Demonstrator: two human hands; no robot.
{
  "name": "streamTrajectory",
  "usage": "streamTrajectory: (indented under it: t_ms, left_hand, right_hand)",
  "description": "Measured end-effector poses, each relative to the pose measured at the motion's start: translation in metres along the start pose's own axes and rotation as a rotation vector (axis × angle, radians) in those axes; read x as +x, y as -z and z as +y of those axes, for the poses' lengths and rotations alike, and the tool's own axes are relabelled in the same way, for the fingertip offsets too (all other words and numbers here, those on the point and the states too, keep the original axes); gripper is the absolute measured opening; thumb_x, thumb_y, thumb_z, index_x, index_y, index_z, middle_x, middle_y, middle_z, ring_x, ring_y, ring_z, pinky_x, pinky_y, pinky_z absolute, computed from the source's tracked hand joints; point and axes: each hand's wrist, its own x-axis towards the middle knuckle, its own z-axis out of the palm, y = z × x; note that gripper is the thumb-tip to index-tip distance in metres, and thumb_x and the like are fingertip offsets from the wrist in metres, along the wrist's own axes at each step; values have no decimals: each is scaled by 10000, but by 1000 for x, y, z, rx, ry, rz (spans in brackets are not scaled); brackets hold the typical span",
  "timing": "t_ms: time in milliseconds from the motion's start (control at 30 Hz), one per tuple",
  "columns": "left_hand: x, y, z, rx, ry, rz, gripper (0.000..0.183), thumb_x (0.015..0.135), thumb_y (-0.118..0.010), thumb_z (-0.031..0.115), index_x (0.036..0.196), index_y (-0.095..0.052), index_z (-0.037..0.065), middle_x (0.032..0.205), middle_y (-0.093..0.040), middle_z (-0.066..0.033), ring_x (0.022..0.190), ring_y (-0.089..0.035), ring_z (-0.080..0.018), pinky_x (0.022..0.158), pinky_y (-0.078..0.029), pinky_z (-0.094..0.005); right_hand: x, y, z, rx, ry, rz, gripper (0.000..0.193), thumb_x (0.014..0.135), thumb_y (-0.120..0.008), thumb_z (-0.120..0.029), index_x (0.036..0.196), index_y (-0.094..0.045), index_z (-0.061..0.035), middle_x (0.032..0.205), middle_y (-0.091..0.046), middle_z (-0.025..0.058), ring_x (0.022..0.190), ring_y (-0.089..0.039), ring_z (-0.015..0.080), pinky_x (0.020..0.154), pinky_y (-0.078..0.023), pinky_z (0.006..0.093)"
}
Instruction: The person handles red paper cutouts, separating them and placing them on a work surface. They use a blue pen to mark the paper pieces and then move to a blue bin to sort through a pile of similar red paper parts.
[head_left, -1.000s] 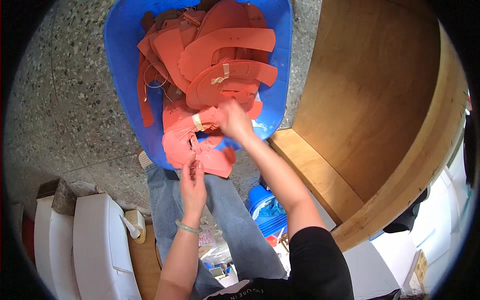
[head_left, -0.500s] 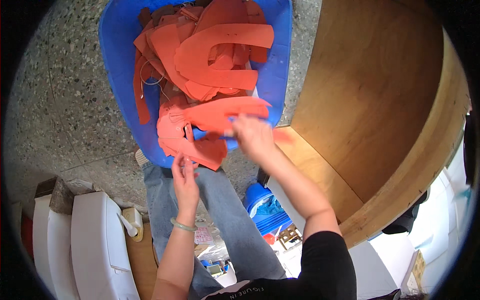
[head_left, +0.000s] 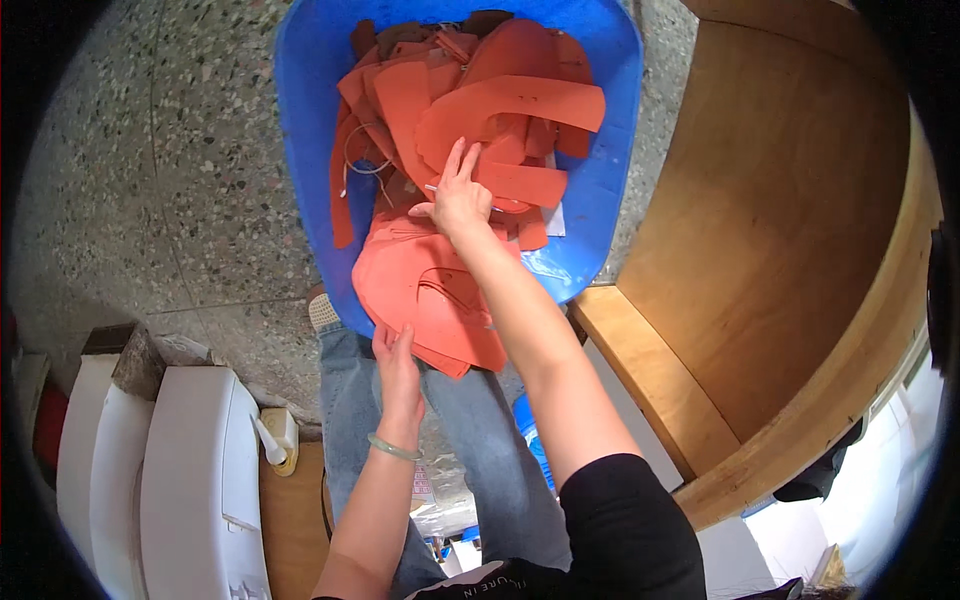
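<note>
A large blue plastic tub [head_left: 308, 150] holds a heap of orange-red, flat U-shaped pieces [head_left: 560, 100]. At its near edge lies a stack of the same curved pieces [head_left: 395, 280], partly over my knees. My left hand [head_left: 398, 370] grips the near edge of this stack, thumb on top and fingers partly hidden below. My right hand [head_left: 463, 203] reaches over the stack's far side, with index and middle fingers stretched out. A thin white stick-like thing [head_left: 432, 187] pokes out from that hand; the rest of it is hidden.
A curved wooden cabinet or box [head_left: 770, 220] stands close on the right, its ledge [head_left: 650, 370] beside my right arm. White machine housings [head_left: 195, 470] and a small white bottle [head_left: 272, 440] are at lower left. A looped cord [head_left: 368, 150] lies on the heap. Speckled floor [head_left: 220, 200] surrounds the tub.
My right hand has moved up and left, from above the pieces at the tub's right to the stack's far side. The nearer pieces now lie squared as one stack. The view has shifted left.
</note>
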Motion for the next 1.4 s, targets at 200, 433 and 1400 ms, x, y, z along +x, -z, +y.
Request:
streamTrajectory:
  t_ms: [200,433,1400]
  left_hand:
    - [-2,4,4,-81,-116,0,656,956,-560,253,1435,-212,-29,1424,-326,-219,1315,-358,-255,1095,-284,-357]
    - [0,19,-5,-141,-133,-42,572,939,-570,364,1382,-355,72,1249,-508,-52,1099,-508,-130,906,-381,-325]
    - [-8,22,3,-145,-137,-194,484,973,-527,319,1370,-387,80,1139,-584,-54,1021,-568,-135,869,-420,-311]
  right_hand:
    - [23,-4,19,-220,208,162,1019,744,-696,-405,1467,-152,62,1367,-385,380,704,-709,283,584,-557,381]
    - [17,74,83,-217,452,326,452,807,-525,-97,1251,-502,-14,981,-671,190,640,-679,320,575,-550,451]
    - [-105,147,115,-31,544,202,599,716,-699,-70,1274,-488,-123,857,-672,148,708,-670,342,562,-539,431]
